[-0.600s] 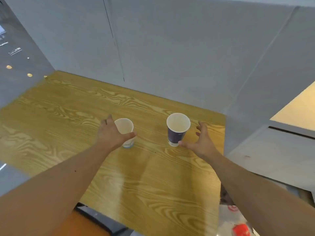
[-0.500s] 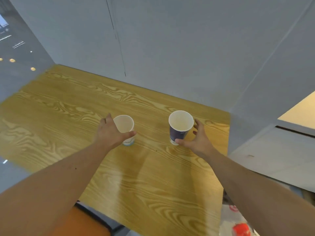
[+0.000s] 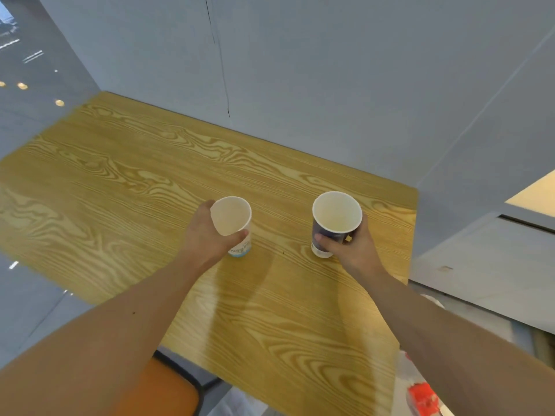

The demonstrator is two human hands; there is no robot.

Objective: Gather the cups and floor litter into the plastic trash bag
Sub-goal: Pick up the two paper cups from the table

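Observation:
Two empty paper cups stand upright on the wooden table (image 3: 126, 187). My left hand (image 3: 207, 235) is wrapped around the white cup (image 3: 231, 217), which has blue print near its base. My right hand (image 3: 351, 247) grips the dark blue cup (image 3: 336, 214), thumb on its front and fingers behind it. Both cup bases look to rest on the tabletop. A white plastic bag (image 3: 402, 382) with something red (image 3: 423, 397) inside lies on the floor at the lower right, partly hidden by my right forearm.
A grey wall runs along the table's far edge and a grey partition stands at its right end. An orange chair seat (image 3: 168, 391) sits under the near edge. Grey floor lies to the left.
My right hand has moved in from beside the dark blue cup and shut around it. My left hand has stayed on the white cup. The camera has shifted slightly.

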